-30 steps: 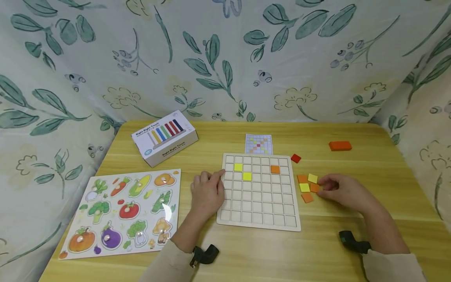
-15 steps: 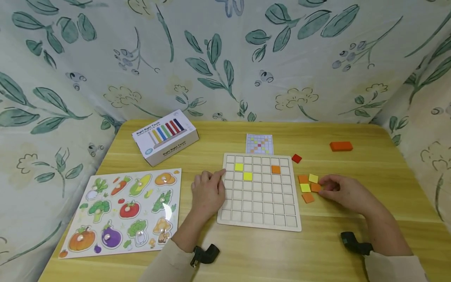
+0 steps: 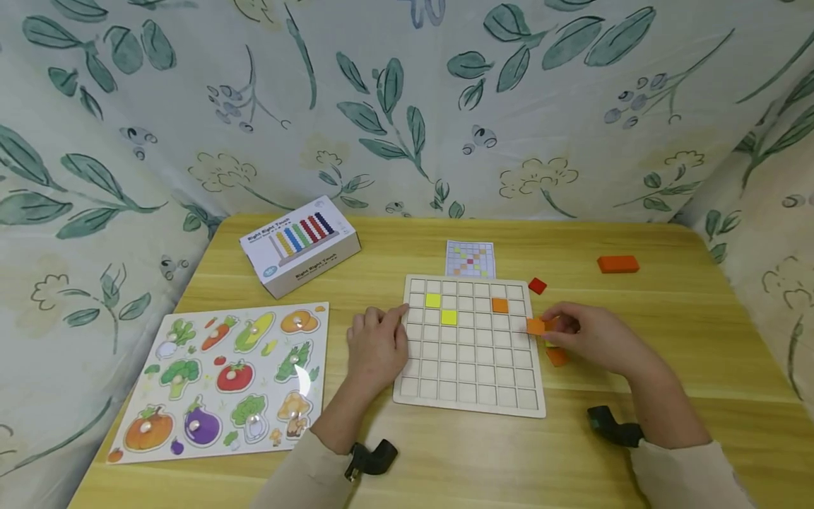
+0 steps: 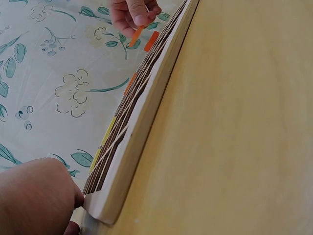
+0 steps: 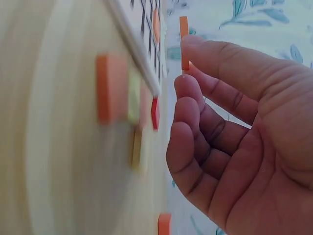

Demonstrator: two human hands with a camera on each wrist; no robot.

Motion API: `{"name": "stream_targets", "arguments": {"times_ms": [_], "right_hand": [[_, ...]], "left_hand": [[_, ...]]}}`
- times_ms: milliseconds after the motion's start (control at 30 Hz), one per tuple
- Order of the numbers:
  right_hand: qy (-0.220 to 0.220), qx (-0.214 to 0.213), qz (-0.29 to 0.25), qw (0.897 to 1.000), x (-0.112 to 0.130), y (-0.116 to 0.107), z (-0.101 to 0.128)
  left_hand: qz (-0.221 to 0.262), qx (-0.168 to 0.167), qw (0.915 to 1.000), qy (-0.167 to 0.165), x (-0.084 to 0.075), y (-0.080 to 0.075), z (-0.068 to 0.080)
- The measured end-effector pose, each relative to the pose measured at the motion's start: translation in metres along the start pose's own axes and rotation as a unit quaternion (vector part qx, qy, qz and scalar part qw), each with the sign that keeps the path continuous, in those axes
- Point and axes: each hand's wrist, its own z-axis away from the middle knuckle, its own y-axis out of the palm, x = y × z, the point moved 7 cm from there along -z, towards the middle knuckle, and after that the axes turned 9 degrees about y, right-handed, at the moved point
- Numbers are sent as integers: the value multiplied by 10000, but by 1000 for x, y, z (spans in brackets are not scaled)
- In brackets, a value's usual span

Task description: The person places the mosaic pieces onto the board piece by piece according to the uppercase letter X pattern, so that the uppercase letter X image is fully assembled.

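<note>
Lifted off the table, an orange tile (image 3: 536, 326) now rides pinched in my right hand (image 3: 588, 338).
It hangs over the right edge of the grid board (image 3: 469, 396), open squares lying leftward; my left hand (image 3: 376, 346) rests relaxed against the board's left edge.

Loose tiles (image 3: 557, 355) partly hidden behind right hand (image 3: 588, 338); pattern card (image 3: 470, 259) prob. too small to read.

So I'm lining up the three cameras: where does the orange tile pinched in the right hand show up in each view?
Head: orange tile at the grid board's right edge, in the right hand.
Left wrist: far off, top centre, beyond the board.
Right wrist: edge-on, top centre, between fingertips.
Shared landmark: the grid board.
</note>
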Motion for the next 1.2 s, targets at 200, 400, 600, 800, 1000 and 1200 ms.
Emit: {"name": "stream_targets", "arguments": {"times_ms": [200, 400, 600, 800, 1000, 1200], "right_hand": [[-134, 363, -156, 9991, 30, 12, -10], [-179, 544, -143, 9983, 49, 26, -23], [-168, 549, 64, 9983, 58, 36, -33], [-120, 566, 151, 9982, 63, 40, -37], [-48, 495, 196, 9986, 65, 42, -39], [-56, 451, 300, 9985, 66, 43, -41]], "left_hand": [[-26, 24, 10000, 2, 1, 2, 0], [-7, 46, 10000, -1, 1, 3, -1], [-40, 12, 10000, 37, 1, 2, -1], [-62, -16, 10000, 47, 2, 2, 0], [-51, -34, 10000, 61, 1, 1, 0], [-50, -65, 9999, 84, 0, 1, 0]]}}
